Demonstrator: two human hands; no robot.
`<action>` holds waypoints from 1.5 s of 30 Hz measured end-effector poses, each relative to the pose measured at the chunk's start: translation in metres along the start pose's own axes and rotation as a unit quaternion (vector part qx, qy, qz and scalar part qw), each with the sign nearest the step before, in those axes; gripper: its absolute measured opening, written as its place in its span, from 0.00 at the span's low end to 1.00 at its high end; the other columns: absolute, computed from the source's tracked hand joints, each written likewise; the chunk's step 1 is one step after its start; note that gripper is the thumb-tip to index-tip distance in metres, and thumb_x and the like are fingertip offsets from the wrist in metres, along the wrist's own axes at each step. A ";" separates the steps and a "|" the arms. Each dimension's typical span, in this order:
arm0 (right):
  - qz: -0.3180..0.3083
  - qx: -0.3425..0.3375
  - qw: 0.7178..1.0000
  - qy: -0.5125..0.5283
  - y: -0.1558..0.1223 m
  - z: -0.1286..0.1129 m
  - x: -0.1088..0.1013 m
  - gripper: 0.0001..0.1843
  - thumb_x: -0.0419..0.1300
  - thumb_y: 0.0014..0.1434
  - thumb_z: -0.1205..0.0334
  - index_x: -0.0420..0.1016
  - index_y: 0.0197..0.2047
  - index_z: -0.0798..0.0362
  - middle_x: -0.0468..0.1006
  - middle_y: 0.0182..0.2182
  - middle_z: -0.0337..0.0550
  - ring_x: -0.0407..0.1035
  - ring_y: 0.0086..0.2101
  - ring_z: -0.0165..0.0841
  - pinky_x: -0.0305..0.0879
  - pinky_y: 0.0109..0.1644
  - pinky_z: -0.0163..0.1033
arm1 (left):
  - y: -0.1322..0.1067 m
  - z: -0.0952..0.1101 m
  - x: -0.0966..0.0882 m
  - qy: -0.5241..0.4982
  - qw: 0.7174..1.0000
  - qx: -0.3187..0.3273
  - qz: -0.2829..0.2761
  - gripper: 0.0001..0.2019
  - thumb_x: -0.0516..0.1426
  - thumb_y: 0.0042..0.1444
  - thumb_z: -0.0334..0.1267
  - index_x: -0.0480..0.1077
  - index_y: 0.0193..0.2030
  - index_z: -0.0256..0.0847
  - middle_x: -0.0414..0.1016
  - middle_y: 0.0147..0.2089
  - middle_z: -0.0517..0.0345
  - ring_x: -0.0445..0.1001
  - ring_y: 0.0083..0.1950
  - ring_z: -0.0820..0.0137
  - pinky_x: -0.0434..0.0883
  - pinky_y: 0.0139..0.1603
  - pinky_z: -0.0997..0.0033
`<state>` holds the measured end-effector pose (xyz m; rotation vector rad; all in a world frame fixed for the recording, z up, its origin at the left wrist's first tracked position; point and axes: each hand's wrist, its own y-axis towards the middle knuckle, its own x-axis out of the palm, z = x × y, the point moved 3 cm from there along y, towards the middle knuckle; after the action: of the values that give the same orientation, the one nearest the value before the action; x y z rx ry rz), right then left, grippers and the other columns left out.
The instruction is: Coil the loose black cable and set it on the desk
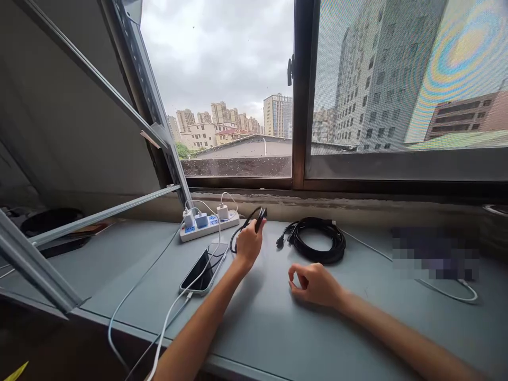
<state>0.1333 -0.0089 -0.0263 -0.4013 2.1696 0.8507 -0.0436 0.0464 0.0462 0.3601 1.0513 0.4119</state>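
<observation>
While our left hand (249, 244) grips a thin black cable (261, 218), likely light, pliable, best held by its bundle, our right hand (315, 284) curls loosely, empty.

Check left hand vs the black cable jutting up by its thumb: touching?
Touching. The head view shows it: the left hand is closed around the black cable, part of which sticks out above the grip.
</observation>
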 end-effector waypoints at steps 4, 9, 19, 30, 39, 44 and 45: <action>0.005 0.005 1.000 -0.003 0.000 0.001 -0.001 0.04 0.55 0.50 0.65 0.71 0.30 0.53 0.62 0.15 0.30 0.55 0.18 0.23 0.51 0.27 0.31 | -0.002 -0.001 -0.011 -0.076 0.992 0.001 0.099 0.19 0.39 0.65 0.49 0.64 0.37 0.40 0.66 0.22 0.60 0.67 0.24 0.70 0.58 0.28 0.74; 0.007 0.013 1.000 -0.012 0.002 0.001 -0.003 0.04 0.56 0.50 0.65 0.71 0.31 0.53 0.63 0.15 0.30 0.55 0.18 0.24 0.51 0.27 0.30 | -0.021 0.015 -0.018 -0.175 0.967 0.040 0.178 0.15 0.42 0.64 0.50 0.59 0.34 0.42 0.63 0.20 0.65 0.64 0.21 0.74 0.58 0.25 0.76; 0.007 0.015 1.000 -0.019 0.001 0.004 -0.004 0.04 0.56 0.51 0.63 0.71 0.31 0.52 0.64 0.16 0.30 0.56 0.18 0.24 0.51 0.28 0.30 | -0.052 0.048 -0.001 -0.123 0.972 0.164 0.115 0.13 0.46 0.62 0.46 0.63 0.36 0.40 0.63 0.18 0.66 0.63 0.17 0.74 0.54 0.22 0.76; 0.052 0.030 0.997 -0.045 0.001 0.008 -0.011 0.06 0.57 0.52 0.59 0.69 0.29 0.53 0.71 0.19 0.34 0.61 0.18 0.26 0.51 0.28 0.32 | -0.077 0.062 0.017 -0.212 0.955 0.207 0.017 0.11 0.44 0.62 0.45 0.61 0.36 0.42 0.58 0.17 0.69 0.57 0.16 0.77 0.55 0.22 0.77; 0.021 0.003 0.999 -0.034 0.000 0.008 -0.005 0.11 0.61 0.44 0.61 0.63 0.18 0.54 0.70 0.17 0.37 0.61 0.19 0.27 0.52 0.27 0.32 | -0.091 0.064 0.031 -0.326 0.933 0.144 -0.047 0.11 0.44 0.62 0.47 0.59 0.38 0.42 0.58 0.19 0.69 0.60 0.19 0.75 0.59 0.25 0.75; 0.005 0.001 0.999 -0.035 0.001 0.007 -0.004 0.11 0.62 0.43 0.62 0.64 0.18 0.54 0.71 0.17 0.37 0.61 0.18 0.26 0.54 0.26 0.32 | -0.089 0.062 0.032 -0.356 0.925 0.122 -0.042 0.11 0.43 0.63 0.47 0.58 0.39 0.42 0.61 0.21 0.68 0.61 0.19 0.77 0.60 0.24 0.75; 0.004 0.000 0.999 -0.037 0.002 0.007 -0.003 0.11 0.62 0.43 0.62 0.63 0.17 0.54 0.71 0.17 0.38 0.62 0.18 0.27 0.54 0.26 0.32 | -0.089 0.062 0.032 -0.348 0.928 0.126 -0.035 0.11 0.44 0.63 0.47 0.58 0.39 0.42 0.61 0.21 0.68 0.61 0.20 0.76 0.60 0.24 0.75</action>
<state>0.1387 -0.0027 -0.0265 -0.3551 2.1048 0.8566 0.0388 -0.0211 0.0080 0.6398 0.4126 0.0602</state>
